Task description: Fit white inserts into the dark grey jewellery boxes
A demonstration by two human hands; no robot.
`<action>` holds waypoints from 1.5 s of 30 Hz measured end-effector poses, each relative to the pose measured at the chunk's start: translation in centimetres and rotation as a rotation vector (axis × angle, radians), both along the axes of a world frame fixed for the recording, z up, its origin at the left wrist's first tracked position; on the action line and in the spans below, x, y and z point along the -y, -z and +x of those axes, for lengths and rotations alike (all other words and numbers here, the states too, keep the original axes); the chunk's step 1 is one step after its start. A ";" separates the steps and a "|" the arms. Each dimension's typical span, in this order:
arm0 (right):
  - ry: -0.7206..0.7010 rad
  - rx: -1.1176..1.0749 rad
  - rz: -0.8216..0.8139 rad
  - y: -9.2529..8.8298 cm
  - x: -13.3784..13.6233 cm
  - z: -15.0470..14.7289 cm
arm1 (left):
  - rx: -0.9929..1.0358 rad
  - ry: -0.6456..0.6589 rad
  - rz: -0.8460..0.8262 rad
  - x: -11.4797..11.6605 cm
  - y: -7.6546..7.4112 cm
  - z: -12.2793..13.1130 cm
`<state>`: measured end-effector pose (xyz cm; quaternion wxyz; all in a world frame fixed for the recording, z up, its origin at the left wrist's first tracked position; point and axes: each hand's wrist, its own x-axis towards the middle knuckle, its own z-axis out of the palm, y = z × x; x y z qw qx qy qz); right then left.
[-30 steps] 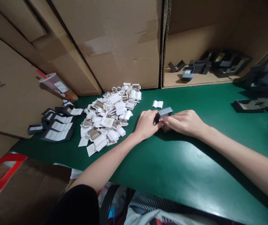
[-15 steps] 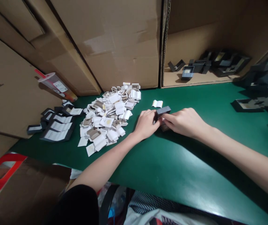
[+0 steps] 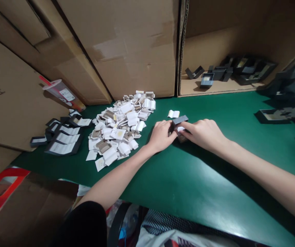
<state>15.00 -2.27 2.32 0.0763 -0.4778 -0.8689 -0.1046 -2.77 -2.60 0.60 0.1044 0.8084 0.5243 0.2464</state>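
Observation:
Over the middle of the green table, my left hand [image 3: 160,135] is closed on the left side of a small dark box [image 3: 180,119], its lid raised. My right hand [image 3: 205,133] is on the box's other side, thumb and forefinger pinching a white card insert [image 3: 180,129] at its opening. Fingers hide most of the box's lower part. Just behind the box lies a loose folded white card [image 3: 173,114]. Left of my hands spreads a heap of folded white card inserts [image 3: 124,133], some showing grey-brown undersides.
Open dark boxes with white inserts [image 3: 65,139] stand at the left, near a drink cup [image 3: 62,94] with a red straw. Cardboard boxes [image 3: 137,44] wall the back. More dark boxes lie inside an open carton [image 3: 204,92] and at the right [image 3: 268,116].
White card now shows between my right fingers at the box, where it was hidden before. My right fingers have shifted slightly; my left hand keeps its place.

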 end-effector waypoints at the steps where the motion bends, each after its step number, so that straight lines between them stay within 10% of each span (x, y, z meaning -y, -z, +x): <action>1: 0.002 0.009 0.000 0.0 0.0 0.0 | -0.003 -0.006 -0.004 0.0 0.0 0.1; 22: 0.168 -0.021 0.109 0.9 -1.7 1.4 | 0.136 0.076 0.050 0.7 -1.0 -0.5; 45: -0.287 -0.515 0.369 2.8 -1.1 1.5 | -0.054 -0.043 -0.016 0.1 -0.7 -1.8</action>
